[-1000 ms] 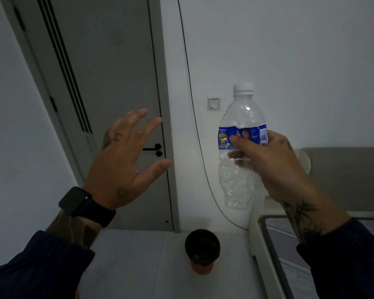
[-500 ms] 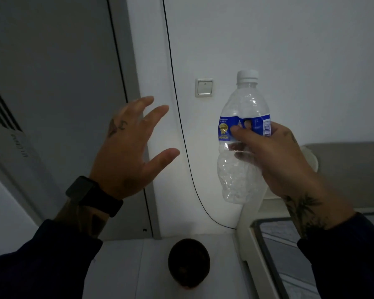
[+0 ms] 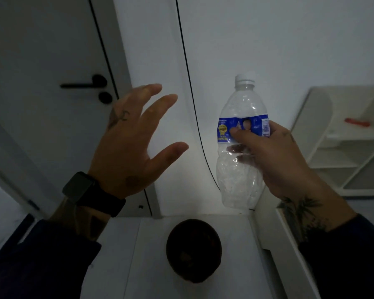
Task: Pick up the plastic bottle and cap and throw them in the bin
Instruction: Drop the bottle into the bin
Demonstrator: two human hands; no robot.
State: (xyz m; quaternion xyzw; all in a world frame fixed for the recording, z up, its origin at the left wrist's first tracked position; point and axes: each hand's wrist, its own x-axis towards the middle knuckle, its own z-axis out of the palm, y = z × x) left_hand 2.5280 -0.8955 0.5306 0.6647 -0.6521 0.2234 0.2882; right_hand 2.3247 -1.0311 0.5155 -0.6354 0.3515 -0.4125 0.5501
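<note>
My right hand (image 3: pixel 274 156) grips a clear, empty plastic bottle (image 3: pixel 238 175) around its blue label and holds it upright in the air. A white cap (image 3: pixel 244 79) sits on the bottle's neck. My left hand (image 3: pixel 130 143) is raised beside it with fingers spread, holding nothing, about a hand's width left of the bottle. A small round dark bin (image 3: pixel 193 252) stands on the floor below, slightly left of the bottle, its opening facing up.
A grey door (image 3: pixel 45 61) with a black handle (image 3: pixel 84 84) fills the left. A black cable (image 3: pixel 192 100) runs down the white wall. White shelves (image 3: pixel 343 152) stand at the right, and a white frame edge (image 3: pixel 274 244) runs along the lower right.
The view has tilted down and shifted, so the bin looks larger and nearer and the shelves have come into view. Both hands keep their poses, the bottle still held upright.
</note>
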